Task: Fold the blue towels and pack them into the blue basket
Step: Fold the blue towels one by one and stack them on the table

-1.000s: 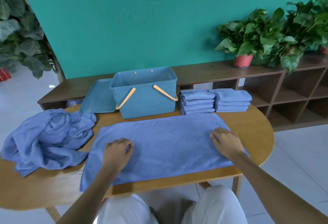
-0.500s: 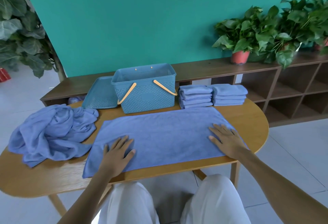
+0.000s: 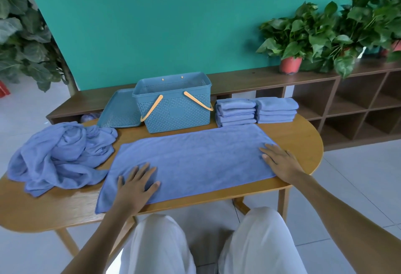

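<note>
Nearest me, both palms lie flat with fingers spread, left hand [image 3: 136,184] and right hand [image 3: 280,160], on the flat towel [image 3: 195,156]. Farther back: crumpled towels [image 3: 58,154] left, blue basket [image 3: 175,108] center, folded stacks [image 3: 256,110] right. No readable writing anywhere.

Bare forearms, no sleeves; white trousers [image 3: 258,243].
</note>
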